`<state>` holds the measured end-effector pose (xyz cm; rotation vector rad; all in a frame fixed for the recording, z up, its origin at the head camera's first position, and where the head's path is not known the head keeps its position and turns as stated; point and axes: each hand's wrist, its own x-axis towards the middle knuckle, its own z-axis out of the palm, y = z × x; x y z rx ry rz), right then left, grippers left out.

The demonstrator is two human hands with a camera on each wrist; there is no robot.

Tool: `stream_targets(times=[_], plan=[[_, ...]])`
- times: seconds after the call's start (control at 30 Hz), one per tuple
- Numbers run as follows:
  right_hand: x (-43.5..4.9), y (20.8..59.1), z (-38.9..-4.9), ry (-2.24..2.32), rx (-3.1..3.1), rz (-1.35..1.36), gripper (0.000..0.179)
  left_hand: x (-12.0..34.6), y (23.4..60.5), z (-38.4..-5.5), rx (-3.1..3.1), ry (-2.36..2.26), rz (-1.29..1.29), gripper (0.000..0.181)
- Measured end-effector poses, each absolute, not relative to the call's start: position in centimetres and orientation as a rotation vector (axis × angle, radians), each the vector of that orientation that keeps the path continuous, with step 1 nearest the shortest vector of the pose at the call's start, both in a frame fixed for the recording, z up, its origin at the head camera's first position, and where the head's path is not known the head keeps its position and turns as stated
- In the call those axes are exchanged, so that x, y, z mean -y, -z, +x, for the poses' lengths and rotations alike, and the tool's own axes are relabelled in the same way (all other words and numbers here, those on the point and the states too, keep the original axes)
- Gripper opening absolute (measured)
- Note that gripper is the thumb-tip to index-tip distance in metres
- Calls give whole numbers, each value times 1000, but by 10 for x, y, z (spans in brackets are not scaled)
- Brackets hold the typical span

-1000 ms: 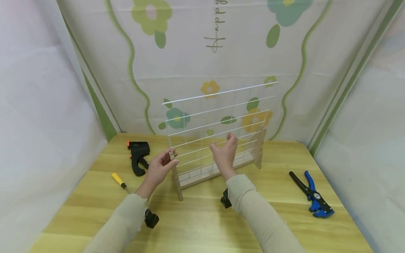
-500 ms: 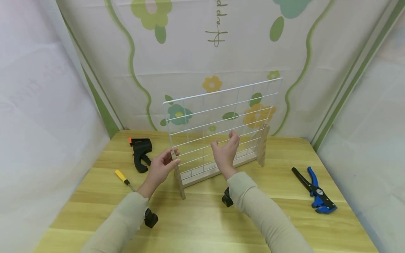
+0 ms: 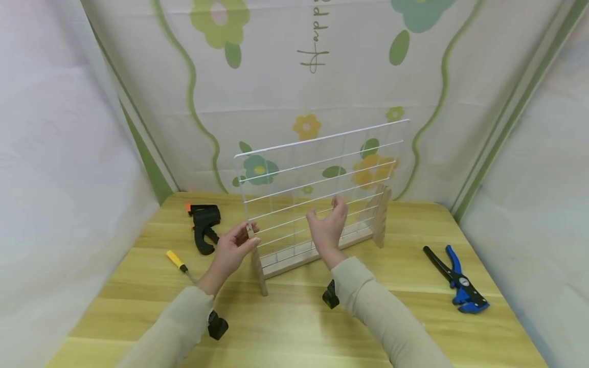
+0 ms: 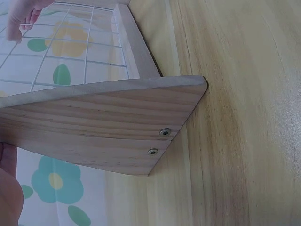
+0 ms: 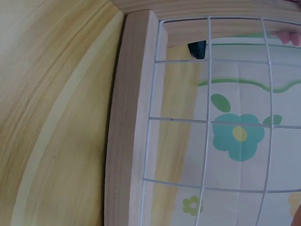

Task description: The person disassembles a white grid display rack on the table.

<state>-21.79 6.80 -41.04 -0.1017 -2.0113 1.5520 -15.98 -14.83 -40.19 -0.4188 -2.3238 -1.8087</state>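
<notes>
A white wire grid panel (image 3: pixel 322 138) stands upright in a wooden frame, with a bottom rail (image 3: pixel 294 261) and two side boards. My left hand (image 3: pixel 231 250) grips the upper end of the left side board (image 3: pixel 258 273), thumb in front. The lower part of that board (image 4: pixel 113 122) fills the left wrist view, showing two metal screws (image 4: pixel 164 132). My right hand (image 3: pixel 327 230) is at the middle of the grid, thumb and fingers curled about its wires; the exact contact is partly hidden. The right side board (image 3: pixel 381 217) stands untouched.
On the wooden table (image 3: pixel 276 327), a black clamp (image 3: pixel 204 227) and a yellow-handled screwdriver (image 3: pixel 176 259) lie at the left. Blue and black wire-stripper-like pliers (image 3: pixel 460 281) lie at the right. A flowered cloth (image 3: pixel 138 61) hangs behind.
The view shifts slightly with the head. Both hands keep their places on the frame and grid, with little visible movement.
</notes>
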Motion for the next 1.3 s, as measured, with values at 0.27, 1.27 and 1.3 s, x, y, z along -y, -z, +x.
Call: stream_targets(times=[0.27,1.27,1.3], plan=[[-69,404,-219,-1613,1925,-109,60,149,427,-172,2292,1812,-440,39],[-60,381,-218,-1843,1831,-274,61,146,413,-166,2225,1702,-463,35],[-60,381,-218,-1855,1826,-279,62,146,413,-166,2223,1705,-466,35]])
